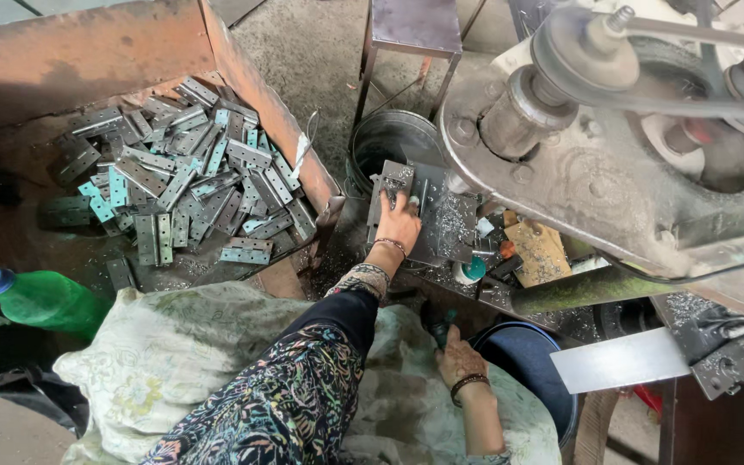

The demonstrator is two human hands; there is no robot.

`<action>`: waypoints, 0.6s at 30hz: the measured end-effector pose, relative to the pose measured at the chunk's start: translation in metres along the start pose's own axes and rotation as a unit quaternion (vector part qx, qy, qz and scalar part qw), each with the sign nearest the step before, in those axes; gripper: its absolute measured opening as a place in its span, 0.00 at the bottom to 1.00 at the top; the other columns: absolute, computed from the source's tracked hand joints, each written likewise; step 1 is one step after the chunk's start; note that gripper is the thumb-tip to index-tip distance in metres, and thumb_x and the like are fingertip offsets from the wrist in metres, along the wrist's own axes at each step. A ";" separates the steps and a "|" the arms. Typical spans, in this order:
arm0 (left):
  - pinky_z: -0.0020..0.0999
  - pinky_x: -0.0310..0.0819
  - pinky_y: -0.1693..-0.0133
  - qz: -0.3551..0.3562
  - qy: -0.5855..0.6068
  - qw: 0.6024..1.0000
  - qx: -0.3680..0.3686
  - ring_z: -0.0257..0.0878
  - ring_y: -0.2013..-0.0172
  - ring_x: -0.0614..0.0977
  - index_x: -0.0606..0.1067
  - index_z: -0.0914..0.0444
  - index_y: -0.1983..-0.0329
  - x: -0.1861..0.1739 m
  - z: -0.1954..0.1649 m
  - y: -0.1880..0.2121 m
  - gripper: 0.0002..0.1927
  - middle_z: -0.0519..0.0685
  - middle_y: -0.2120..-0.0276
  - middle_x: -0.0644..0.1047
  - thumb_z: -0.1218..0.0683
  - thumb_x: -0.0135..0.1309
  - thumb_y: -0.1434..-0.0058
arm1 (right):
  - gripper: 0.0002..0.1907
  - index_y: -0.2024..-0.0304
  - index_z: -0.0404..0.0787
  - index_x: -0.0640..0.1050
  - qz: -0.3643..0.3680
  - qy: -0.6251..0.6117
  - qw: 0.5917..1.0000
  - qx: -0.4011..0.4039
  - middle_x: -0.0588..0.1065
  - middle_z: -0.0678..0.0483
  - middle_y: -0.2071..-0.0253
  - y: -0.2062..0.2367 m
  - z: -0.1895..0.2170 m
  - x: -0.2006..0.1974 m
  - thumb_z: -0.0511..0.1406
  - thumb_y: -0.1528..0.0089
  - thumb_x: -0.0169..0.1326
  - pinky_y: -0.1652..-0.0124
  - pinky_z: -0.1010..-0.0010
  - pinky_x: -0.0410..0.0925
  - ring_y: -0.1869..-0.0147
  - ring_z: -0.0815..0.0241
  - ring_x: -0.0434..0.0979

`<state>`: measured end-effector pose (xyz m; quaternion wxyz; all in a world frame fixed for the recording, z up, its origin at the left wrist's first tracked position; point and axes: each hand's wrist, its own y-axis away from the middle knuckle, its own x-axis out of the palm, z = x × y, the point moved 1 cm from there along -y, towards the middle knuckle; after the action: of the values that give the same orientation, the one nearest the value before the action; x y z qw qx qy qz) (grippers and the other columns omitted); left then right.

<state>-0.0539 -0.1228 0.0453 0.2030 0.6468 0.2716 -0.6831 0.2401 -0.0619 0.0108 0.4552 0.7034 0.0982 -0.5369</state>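
Two Hands Occupied at a Hinge-Drilling Station

Both hands were engaged at the moment recorded. The left hand (399,222) reached forward with the fingers closed on a grey flat metal hinge plate (393,182), pressing it down against the swarf-covered steel work plate (449,226) of the machine, presumably so that the piece lay flat and steady beside the tooling. The right hand (460,355) rested low, near the person's lap, curled around a dark green-handled object (439,325); what that object was could not be determined, as most of it was hidden.

A rusty open metal bin (269,103) stood to the left, holding a loose heap of grey and blue-tinted hinge plates (182,185), within arm's reach of the seat. A round steel bucket (389,142) stood just beyond the held plate. The belt-driven grey pulley assembly (579,77) overhung the work plate on the right. A green plastic bottle with a blue cap (40,297) lay beside a pale floral cloth bundle (182,353) under the left arm, apparently serving as padding.
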 end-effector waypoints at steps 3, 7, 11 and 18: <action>0.76 0.42 0.35 0.000 0.002 1.000 0.001 0.55 0.30 0.59 0.82 0.55 0.50 0.004 0.001 -0.002 0.17 0.46 0.36 0.72 0.51 0.45 0.33 | 0.31 0.36 0.39 0.64 -0.003 -0.023 0.999 0.028 0.78 0.42 0.46 -0.003 0.012 0.006 0.48 0.35 0.51 0.44 0.52 0.72 0.40 0.43 0.79; 0.75 0.43 0.35 -0.021 0.009 1.000 0.002 0.54 0.31 0.59 0.82 0.55 0.50 0.007 0.002 -0.001 0.17 0.46 0.36 0.71 0.50 0.44 0.32 | 0.37 0.33 0.44 0.62 -0.036 -0.084 0.994 0.066 0.76 0.41 0.44 -0.025 0.023 0.057 0.48 0.39 0.57 0.42 0.52 0.70 0.39 0.40 0.76; 0.74 0.44 0.34 -0.002 0.008 1.000 0.007 0.54 0.30 0.60 0.82 0.54 0.48 0.009 0.002 -0.003 0.17 0.45 0.36 0.72 0.51 0.44 0.32 | 0.33 0.35 0.43 0.66 -0.036 -0.129 0.988 0.077 0.77 0.40 0.44 -0.036 0.018 0.079 0.46 0.39 0.58 0.43 0.50 0.71 0.39 0.38 0.77; 0.75 0.44 0.36 -0.004 0.004 1.000 0.000 0.54 0.31 0.59 0.80 0.56 0.46 0.008 0.002 -0.020 0.18 0.46 0.36 0.71 0.51 0.43 0.32 | 0.31 0.41 0.39 0.71 -0.012 -0.049 0.998 0.027 0.78 0.39 0.46 -0.026 0.001 0.017 0.51 0.39 0.59 0.43 0.55 0.72 0.40 0.42 0.79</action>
<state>-0.0692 -0.1079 0.0394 0.1995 0.6487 0.2752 -0.6809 0.2302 -0.0542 -0.0173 0.4340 0.6871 0.0702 -0.5784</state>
